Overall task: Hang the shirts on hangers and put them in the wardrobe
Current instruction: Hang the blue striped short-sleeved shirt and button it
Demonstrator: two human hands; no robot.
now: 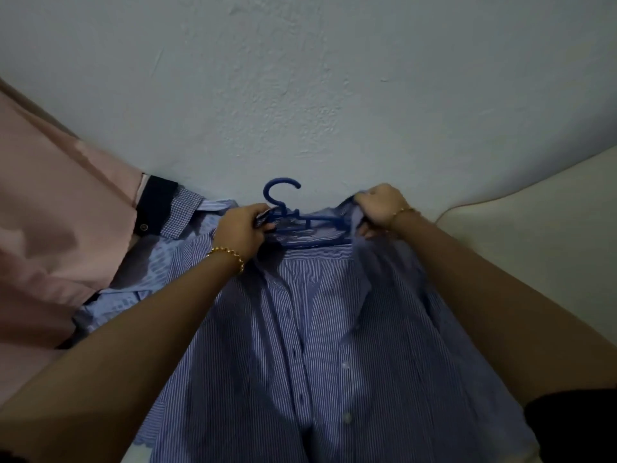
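Observation:
A blue-and-white striped shirt [320, 345] lies front-up on the bed, buttons down its middle. A blue plastic hanger [300, 222] sits inside its collar opening, hook pointing toward the wall. My left hand [242, 228] grips the shirt's left shoulder and collar at the hanger's left end. My right hand [380, 205] pinches the right shoulder fabric over the hanger's right end. Both wrists wear gold bracelets.
More shirts lie at the left: a light blue one [133, 285], a checked one with a dark panel [173, 212], and a pink garment [50, 208]. A pale wall [300, 95] rises close behind. Cream bedding [534, 222] spreads to the right.

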